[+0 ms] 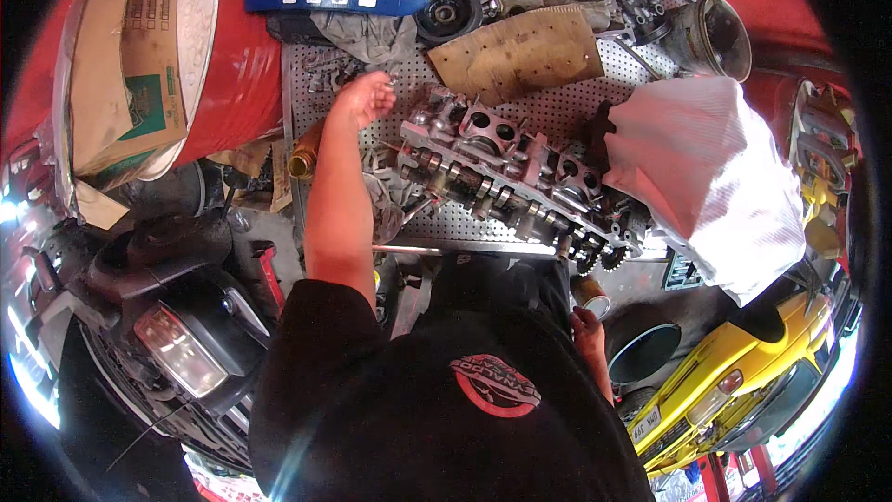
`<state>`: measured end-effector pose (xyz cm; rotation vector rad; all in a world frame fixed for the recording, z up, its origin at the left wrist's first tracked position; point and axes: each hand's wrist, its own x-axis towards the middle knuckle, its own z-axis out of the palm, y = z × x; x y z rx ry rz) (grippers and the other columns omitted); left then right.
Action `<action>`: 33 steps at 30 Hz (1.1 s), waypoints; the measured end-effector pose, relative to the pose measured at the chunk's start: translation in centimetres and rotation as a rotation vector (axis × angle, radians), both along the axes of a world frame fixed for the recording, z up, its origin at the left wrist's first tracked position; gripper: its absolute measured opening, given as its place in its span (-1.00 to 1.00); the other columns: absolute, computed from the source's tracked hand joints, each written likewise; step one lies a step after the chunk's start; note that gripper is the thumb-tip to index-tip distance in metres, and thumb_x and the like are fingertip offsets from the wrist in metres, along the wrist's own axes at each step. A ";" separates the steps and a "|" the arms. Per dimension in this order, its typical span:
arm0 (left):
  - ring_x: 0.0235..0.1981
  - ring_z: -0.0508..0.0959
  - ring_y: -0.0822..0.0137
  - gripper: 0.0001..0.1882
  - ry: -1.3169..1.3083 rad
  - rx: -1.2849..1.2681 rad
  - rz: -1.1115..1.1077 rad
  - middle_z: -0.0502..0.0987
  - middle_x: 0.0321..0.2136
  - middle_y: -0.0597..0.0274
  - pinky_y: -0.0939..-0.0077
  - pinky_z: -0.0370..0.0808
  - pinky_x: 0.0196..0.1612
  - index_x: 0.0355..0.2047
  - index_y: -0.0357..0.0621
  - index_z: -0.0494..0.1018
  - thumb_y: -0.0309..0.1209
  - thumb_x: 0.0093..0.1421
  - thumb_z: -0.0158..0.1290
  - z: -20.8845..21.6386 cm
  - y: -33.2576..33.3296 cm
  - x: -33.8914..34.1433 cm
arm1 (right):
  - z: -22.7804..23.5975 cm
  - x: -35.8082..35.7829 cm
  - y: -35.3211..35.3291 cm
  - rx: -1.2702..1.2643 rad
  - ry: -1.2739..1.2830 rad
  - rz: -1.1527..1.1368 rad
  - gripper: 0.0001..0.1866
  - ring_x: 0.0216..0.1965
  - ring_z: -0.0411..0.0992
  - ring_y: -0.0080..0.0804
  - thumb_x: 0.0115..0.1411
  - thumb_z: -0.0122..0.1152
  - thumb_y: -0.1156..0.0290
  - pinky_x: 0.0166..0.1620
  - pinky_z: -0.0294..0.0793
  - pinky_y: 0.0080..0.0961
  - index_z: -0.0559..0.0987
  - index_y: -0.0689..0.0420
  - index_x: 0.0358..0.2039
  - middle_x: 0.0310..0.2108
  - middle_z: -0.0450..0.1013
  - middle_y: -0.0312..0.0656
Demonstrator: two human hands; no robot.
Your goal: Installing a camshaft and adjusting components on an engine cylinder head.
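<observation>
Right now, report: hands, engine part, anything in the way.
Left hand near grey cloth, grip unclear; right hand low, off the bench. Cylinder head on the bench. White cloth crowds its right end.

LH (370,99) fwd (RH (587,329) low).

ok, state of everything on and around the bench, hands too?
Left hand: raised over bench, fingers curled; grip unclear
Right hand: lowered beside the body, fingers curled; grip unclear
Small metal parts: loose, clustered
Cylinder head: uncovered, camshaft exposed
Grey rag: crumpled
Brown sheet: stained, perforated
White cloth: draped, creased
Metal cylinder: on its side, open end showing
</observation>
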<state>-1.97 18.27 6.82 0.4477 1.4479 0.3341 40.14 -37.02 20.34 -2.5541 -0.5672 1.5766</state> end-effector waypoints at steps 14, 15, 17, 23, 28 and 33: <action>-0.52 0.55 0.46 -0.88 -0.139 0.570 0.095 0.62 -0.48 0.24 0.53 0.49 -0.43 -0.24 -0.25 0.58 -0.46 0.26 0.22 24.1 -19.4 14.3 | 11.8 -11.8 27.6 1.183 0.385 0.125 -0.28 0.13 0.39 -0.21 0.51 -0.02 0.22 0.17 0.44 -0.31 -0.01 0.24 0.51 0.36 0.22 0.09; -0.50 0.55 0.50 -0.87 -0.050 0.594 0.032 0.63 -0.46 0.28 0.58 0.48 -0.41 -0.23 -0.25 0.59 -0.46 0.26 0.24 24.9 -21.2 15.1 | 11.6 -12.3 27.8 1.276 0.414 0.102 -0.31 0.17 0.37 -0.21 0.54 -0.09 0.15 0.18 0.43 -0.31 0.01 0.24 0.50 0.35 0.24 0.07; -0.40 0.55 0.63 -0.87 -0.015 0.699 -0.023 0.64 -0.40 0.35 0.69 0.49 -0.33 -0.21 -0.26 0.59 -0.55 0.24 0.27 25.9 -25.0 16.8 | 11.3 -12.4 27.0 1.253 0.515 -0.016 -0.33 0.17 0.38 -0.23 0.56 -0.17 0.08 0.19 0.43 -0.34 0.06 0.25 0.48 0.33 0.27 0.05; -0.34 0.59 0.57 -0.81 0.147 1.150 -0.105 0.66 -0.28 0.29 0.60 0.54 -0.29 -0.14 -0.26 0.57 -0.51 0.26 0.29 26.4 -33.8 21.2 | 11.7 -9.9 20.6 1.084 0.724 -0.464 -0.33 0.01 0.52 -0.28 0.58 -0.36 -0.06 0.11 0.54 -0.32 0.42 0.33 0.20 0.07 0.55 0.00; -0.26 0.58 0.56 -0.88 -0.282 0.882 -0.015 0.64 -0.23 0.30 0.61 0.55 -0.21 -0.19 -0.28 0.55 -0.62 0.28 0.22 26.3 -38.3 24.0 | 12.7 -5.3 15.7 0.919 0.884 -0.498 -0.43 -0.10 0.58 -0.24 0.44 -0.15 0.06 0.04 0.55 -0.33 0.56 0.34 0.04 -0.08 0.60 -0.01; -0.27 0.63 0.49 -0.77 -0.241 0.841 0.033 0.67 -0.28 0.23 0.55 0.59 -0.22 -0.17 -0.28 0.48 -0.59 0.23 0.29 26.6 -43.6 28.3 | 12.1 -2.2 11.5 0.829 1.048 -0.524 -0.45 -0.15 0.53 -0.28 0.39 -0.14 0.04 -0.03 0.54 -0.29 0.53 0.24 0.09 -0.15 0.55 -0.09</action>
